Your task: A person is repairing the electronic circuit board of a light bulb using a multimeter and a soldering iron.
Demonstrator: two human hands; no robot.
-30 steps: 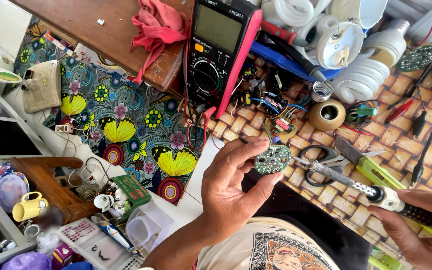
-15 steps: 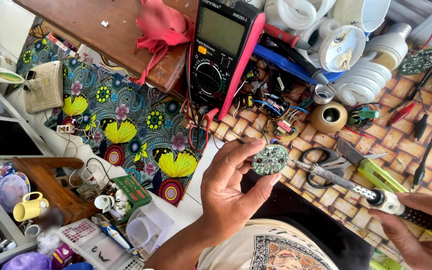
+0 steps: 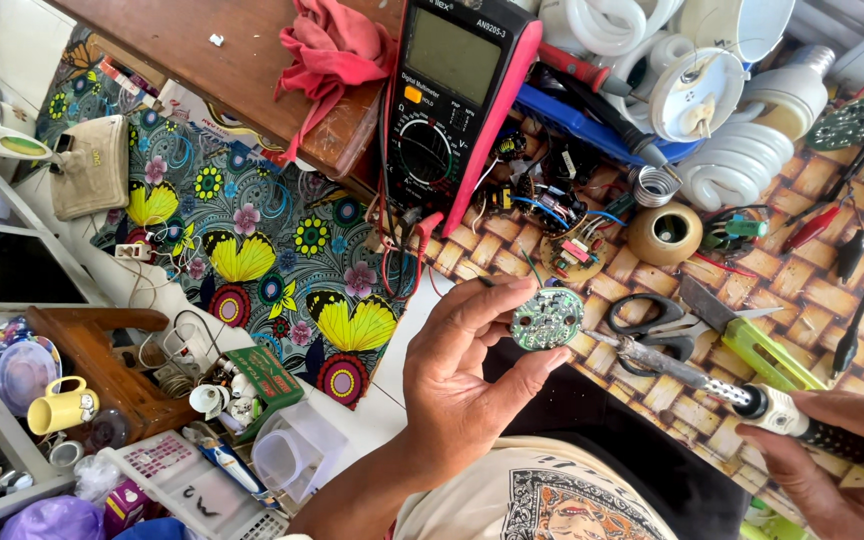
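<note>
Head view: left hand (image 3: 462, 375) pinches round green circuit board (image 3: 546, 319).

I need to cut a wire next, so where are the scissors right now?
In the head view, the black-handled scissors lie on the woven mat right of centre, just right of the round circuit board in the left hand.

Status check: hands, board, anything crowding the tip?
Left hand pinches round circuit board. Right hand grips soldering iron, tip beside board. Scissors lie close behind.
</note>
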